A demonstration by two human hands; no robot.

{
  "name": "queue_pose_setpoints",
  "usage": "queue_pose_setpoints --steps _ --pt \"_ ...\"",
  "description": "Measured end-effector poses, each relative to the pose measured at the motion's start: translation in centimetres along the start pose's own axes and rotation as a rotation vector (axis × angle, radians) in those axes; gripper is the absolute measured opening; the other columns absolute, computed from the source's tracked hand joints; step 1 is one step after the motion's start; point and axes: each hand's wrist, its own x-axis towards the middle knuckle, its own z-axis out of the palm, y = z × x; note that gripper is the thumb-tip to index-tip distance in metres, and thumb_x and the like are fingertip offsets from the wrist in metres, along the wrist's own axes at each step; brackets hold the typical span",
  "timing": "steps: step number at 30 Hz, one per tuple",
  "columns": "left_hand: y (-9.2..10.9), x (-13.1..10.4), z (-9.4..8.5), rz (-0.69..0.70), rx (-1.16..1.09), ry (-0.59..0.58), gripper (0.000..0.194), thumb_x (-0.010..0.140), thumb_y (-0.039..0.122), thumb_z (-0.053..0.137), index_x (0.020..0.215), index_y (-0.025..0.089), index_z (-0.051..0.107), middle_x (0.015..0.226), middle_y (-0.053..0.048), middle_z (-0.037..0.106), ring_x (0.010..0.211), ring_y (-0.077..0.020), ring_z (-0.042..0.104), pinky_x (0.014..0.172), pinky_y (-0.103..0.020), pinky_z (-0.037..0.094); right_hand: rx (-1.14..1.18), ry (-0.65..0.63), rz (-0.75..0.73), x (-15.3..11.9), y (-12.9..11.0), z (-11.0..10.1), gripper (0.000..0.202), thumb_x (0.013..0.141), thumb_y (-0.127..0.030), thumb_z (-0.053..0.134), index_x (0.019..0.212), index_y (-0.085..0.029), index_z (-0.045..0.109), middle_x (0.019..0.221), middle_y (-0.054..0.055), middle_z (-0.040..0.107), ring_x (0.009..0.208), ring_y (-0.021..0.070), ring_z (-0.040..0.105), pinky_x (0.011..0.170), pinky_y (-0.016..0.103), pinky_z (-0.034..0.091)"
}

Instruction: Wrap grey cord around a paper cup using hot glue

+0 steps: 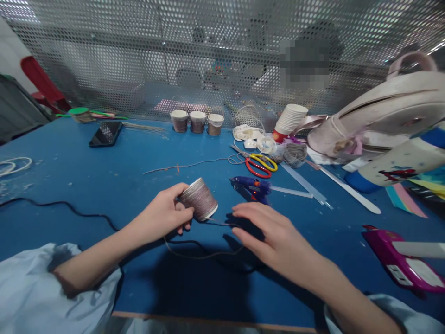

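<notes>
My left hand is closed round a small paper cup wrapped in grey-pink yarn, which it holds tilted above the table. A strand of the yarn runs from the cup's lower rim towards my right hand. The fingers and thumb of that hand are curved and apart; whether the strand touches them is hard to tell. A loose loop of yarn hangs below, between the hands. Just beyond my right hand lies a blue hot glue gun with a glue stick in its back.
Three wrapped cups stand by the perforated metal screen. Scissors, a grey yarn ball and stacked paper cups are behind the glue gun. A phone lies left; a backpack, bottle and magenta power strip are right.
</notes>
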Motion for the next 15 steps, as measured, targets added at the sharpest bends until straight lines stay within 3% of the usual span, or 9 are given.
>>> queue_pose_setpoints --steps 2,4,7,10,12,15 --pt "-0.1 0.2 0.0 0.010 -0.016 0.005 0.020 0.074 0.021 0.058 0.093 0.019 0.050 0.050 0.005 0.061 0.044 -0.0107 0.056 0.047 -0.021 0.047 -0.020 -0.047 0.014 -0.9 0.5 -2.3 0.016 0.089 -0.030 0.054 0.099 -0.021 0.062 0.098 0.007 0.068 0.088 0.0198 0.064 0.080 0.034 0.049" --pt "-0.1 0.4 0.0 0.007 -0.019 0.008 0.022 0.072 0.021 0.060 0.091 0.018 0.051 0.051 0.005 0.061 0.045 -0.0115 0.058 0.049 -0.023 0.049 -0.022 -0.162 0.091 -1.7 1.8 -4.5 0.017 0.089 -0.034 0.053 0.084 -0.023 0.064 0.079 0.003 0.068 0.068 0.0156 0.063 0.061 0.027 0.048" --pt "0.0 0.4 0.2 0.004 -0.030 0.029 0.022 0.072 0.024 0.062 0.089 0.017 0.052 0.051 0.004 0.062 0.046 -0.0121 0.059 0.049 -0.024 0.049 -0.122 -0.310 0.249 -2.3 4.5 -6.2 0.027 0.087 -0.044 0.054 0.074 -0.023 0.065 0.064 0.001 0.065 0.055 0.0149 0.059 0.052 0.027 0.044" --pt "-0.2 0.6 0.2 0.008 -0.061 0.051 0.022 0.073 0.027 0.063 0.089 0.017 0.052 0.050 0.003 0.062 0.046 -0.0127 0.059 0.047 -0.023 0.049 -0.209 -0.230 0.348 -1.6 6.9 -5.4 0.030 0.084 -0.050 0.056 0.086 -0.021 0.067 0.076 0.004 0.069 0.063 0.0188 0.062 0.057 0.030 0.046" --pt "-0.3 0.7 0.3 0.003 -0.057 0.072 0.022 0.073 0.028 0.063 0.090 0.017 0.052 0.049 0.004 0.061 0.045 -0.0126 0.058 0.046 -0.023 0.048 -0.129 -0.185 0.357 -0.5 7.8 -3.8 0.035 0.083 -0.050 0.057 0.098 -0.020 0.066 0.086 0.006 0.070 0.073 0.0213 0.064 0.062 0.031 0.049" --pt "-0.5 1.0 0.2 -0.003 -0.044 0.107 0.022 0.074 0.028 0.062 0.091 0.017 0.053 0.047 0.004 0.060 0.041 -0.0112 0.055 0.043 -0.022 0.045 0.067 -0.155 0.399 1.1 8.3 -1.1 0.038 0.086 -0.049 0.052 0.103 -0.017 0.064 0.086 0.005 0.070 0.073 0.0209 0.064 0.061 0.032 0.050"
